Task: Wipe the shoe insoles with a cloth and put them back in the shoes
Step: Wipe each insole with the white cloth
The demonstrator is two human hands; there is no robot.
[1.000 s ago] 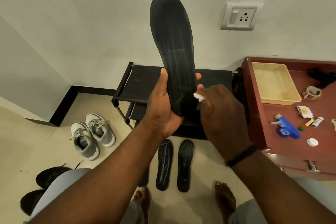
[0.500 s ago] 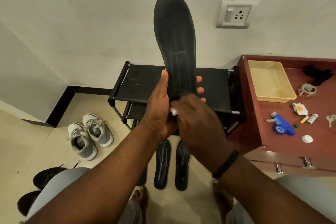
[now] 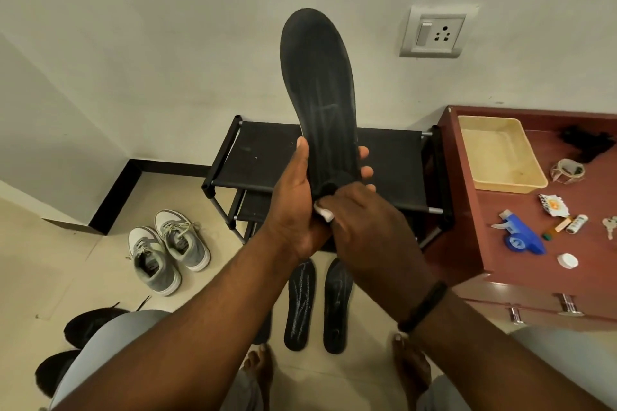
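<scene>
Since a second ago: my right hand (image 3: pixel 364 227) moved from insole's right edge to heel at 6 o'clock, now overlapping left palm; cloth (image 3: pixel 324 212) went with it. Means heel end being wiped; toe end at 12 o'clock shows pale streaks.

Left hand (image 3: pixel 297 207) grips held insole (image 3: pixel 317 93) upright before wall, thumb on front, fingers behind. Right hand pinches white cloth against heel.

Two insoles on floor (image 3: pixel 317 307) at 6 o'clock, third mostly behind forearm. Grey shoes (image 3: pixel 167 250) at 8 o'clock. Black shoes (image 3: pixel 66 354) cut off by knee. Cloth mostly hidden; heel contact unclear.
</scene>
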